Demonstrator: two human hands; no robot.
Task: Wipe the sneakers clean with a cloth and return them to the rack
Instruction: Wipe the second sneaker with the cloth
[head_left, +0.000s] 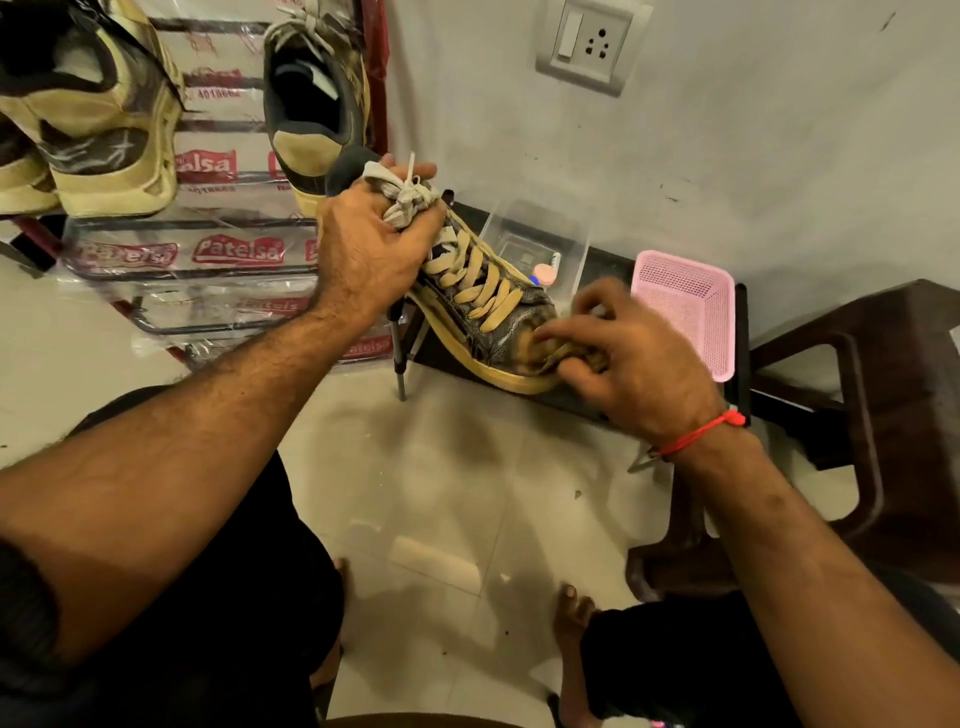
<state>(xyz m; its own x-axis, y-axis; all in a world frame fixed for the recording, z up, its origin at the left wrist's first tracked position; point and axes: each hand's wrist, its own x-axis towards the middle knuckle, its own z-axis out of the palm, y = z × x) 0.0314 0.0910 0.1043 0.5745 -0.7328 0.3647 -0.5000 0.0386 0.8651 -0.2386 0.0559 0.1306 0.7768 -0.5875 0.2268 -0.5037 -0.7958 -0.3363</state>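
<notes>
Over the tiled floor (415, 493), a scuffed dark leather sneaker with tan laces and a yellowed sole (488, 312) is held up, toe tilted down. Its tongue and bunched laces are gripped by the left hand (363, 244). A crumpled tan cloth (571, 353) is pinched against the toe by the right hand (623, 358). Its mate (317, 104) is seen on the metal shoe rack wrapped in printed plastic (208, 249), just beside. A pink mesh plastic basket (685, 312) is sat nearby.

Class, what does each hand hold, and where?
Left hand grips the sneaker at its laced tongue; right hand pinches a cloth against the toe.
</notes>
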